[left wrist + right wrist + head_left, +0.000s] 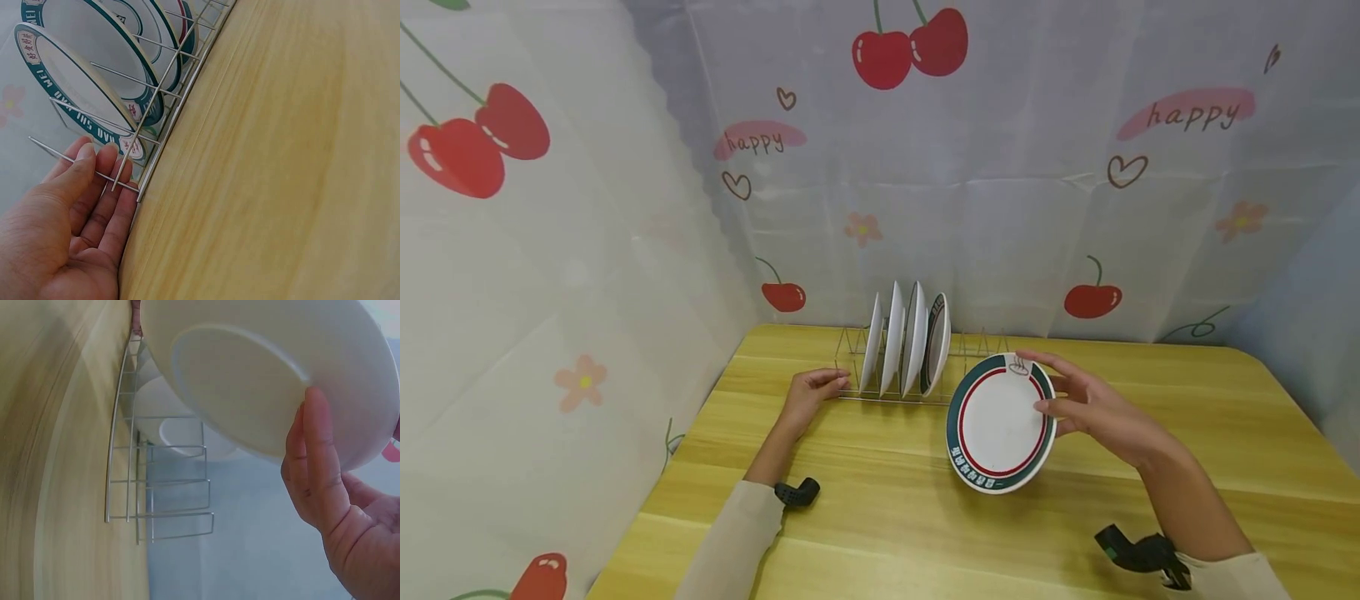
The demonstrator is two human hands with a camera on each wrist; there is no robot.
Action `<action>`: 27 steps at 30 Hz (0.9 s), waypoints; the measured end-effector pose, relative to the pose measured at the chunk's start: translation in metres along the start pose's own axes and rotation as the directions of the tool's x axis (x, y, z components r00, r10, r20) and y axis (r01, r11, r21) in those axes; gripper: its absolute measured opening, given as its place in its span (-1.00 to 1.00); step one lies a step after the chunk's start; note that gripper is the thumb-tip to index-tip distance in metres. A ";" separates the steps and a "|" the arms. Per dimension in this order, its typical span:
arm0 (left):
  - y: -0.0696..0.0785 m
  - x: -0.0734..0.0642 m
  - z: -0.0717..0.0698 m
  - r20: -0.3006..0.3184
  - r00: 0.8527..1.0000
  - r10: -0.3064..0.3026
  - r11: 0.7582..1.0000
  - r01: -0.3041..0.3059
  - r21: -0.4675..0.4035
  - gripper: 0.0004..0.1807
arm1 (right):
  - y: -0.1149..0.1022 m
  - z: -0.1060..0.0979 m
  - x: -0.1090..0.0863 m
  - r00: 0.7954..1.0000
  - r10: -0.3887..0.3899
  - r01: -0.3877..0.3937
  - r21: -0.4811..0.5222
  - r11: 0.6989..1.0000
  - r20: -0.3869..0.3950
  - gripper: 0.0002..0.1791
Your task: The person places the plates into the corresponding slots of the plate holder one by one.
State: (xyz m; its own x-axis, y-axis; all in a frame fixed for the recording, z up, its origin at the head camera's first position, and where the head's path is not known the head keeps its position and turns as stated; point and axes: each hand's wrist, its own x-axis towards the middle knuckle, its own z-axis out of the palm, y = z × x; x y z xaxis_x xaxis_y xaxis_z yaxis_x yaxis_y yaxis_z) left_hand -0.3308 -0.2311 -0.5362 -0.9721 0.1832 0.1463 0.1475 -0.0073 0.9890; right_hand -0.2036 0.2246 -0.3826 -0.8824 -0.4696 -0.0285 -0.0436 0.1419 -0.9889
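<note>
My right hand (1097, 412) holds a round plate (1003, 421) by its right edge, thumb on the front and fingers behind. Green and red bands circle the plate's white middle, with lettering on the rim. It is raised and tilted, to the right of and nearer than a wire dish rack (887, 400). In the right wrist view the plate's plain white underside (250, 394) shows, fingertips pressed to it. At the rack's left end, my left hand (81, 219) pinches an end wire between thumb and fingers. Several plates (913, 342) stand on edge in the rack.
The rack stands near the back edge of a wooden table (865, 517). Right of the standing plates, bare wire slots (169, 482) show. A cherry-printed curtain (1000, 233) hangs behind, and another printed sheet (587, 292) is on the left.
</note>
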 end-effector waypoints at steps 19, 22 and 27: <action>0.004 0.001 0.000 0.002 1.000 0.012 0.999 -0.012 0.036 -0.72 | -0.019 -0.006 -0.007 0.971 -0.176 0.184 0.041 0.982 -0.161 -0.26; 0.004 0.002 0.001 0.000 1.000 0.015 0.999 -0.015 0.034 -0.72 | -0.022 -0.006 -0.005 0.964 -0.182 0.185 -0.001 0.983 -0.194 -0.25; 0.002 0.000 0.000 -0.008 1.000 0.005 1.000 -0.004 0.022 -0.72 | -0.025 -0.008 0.005 0.958 -0.178 0.161 -0.093 0.983 -0.225 -0.24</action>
State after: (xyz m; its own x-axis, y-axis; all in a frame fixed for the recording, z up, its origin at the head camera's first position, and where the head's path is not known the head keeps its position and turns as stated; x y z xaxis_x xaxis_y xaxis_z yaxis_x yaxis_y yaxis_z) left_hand -0.3309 -0.2306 -0.5341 -0.9729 0.1751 0.1511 0.1558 0.0136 0.9877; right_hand -0.2108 0.2255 -0.3565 -0.9430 -0.2788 0.1818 -0.2284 0.1448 -0.9627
